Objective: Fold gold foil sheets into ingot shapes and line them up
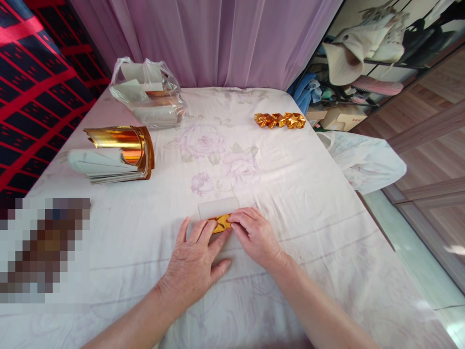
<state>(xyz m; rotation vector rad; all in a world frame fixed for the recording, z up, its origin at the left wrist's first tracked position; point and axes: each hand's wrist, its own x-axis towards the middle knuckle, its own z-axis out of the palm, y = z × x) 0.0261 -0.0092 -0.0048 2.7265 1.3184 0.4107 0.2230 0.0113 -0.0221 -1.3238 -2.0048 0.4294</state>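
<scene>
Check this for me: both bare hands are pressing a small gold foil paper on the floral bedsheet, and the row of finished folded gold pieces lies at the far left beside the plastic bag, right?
Not quite. The head view shows the row of finished folded gold pieces at the far right, well apart from the clear plastic bag. The rest holds: left hand and right hand press the small gold foil paper on the floral bedsheet.

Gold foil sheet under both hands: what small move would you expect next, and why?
Probably pressing the fold flat and creasing it. Both the left hand and right hand pinch the gold foil sheet against the tablecloth, with its pale edge still sticking out beyond the fingers. The finished gold pieces at the far side look tightly crumpled, so this one seems only partly folded.
</scene>
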